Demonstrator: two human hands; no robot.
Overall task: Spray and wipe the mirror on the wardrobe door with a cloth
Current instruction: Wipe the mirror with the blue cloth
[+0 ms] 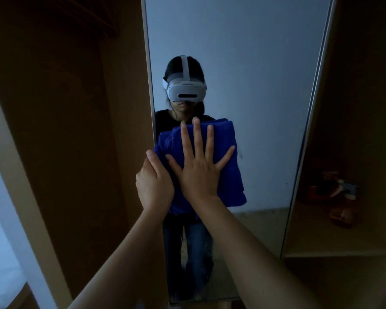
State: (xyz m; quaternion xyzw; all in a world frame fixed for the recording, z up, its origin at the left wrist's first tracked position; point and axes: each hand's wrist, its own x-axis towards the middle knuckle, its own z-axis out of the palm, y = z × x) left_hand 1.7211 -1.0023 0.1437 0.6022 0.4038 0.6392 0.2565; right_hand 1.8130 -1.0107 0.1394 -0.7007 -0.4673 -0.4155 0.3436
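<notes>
Head view: blue cloth (226, 139) flat against mirror (265, 85), near its left edge. Right hand (198, 172) presses it, fingers (196, 134) straight, spread. Left hand (154, 186) grips door edge just beside cloth, fingers curled round it.

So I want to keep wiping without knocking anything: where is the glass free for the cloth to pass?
Free glass: the wide stretch right of the blue cloth up to the mirror's right frame, and above it. Crowded at the left frame, where the left hand grips the door edge beside the right hand, pressed flat on the cloth.
</notes>
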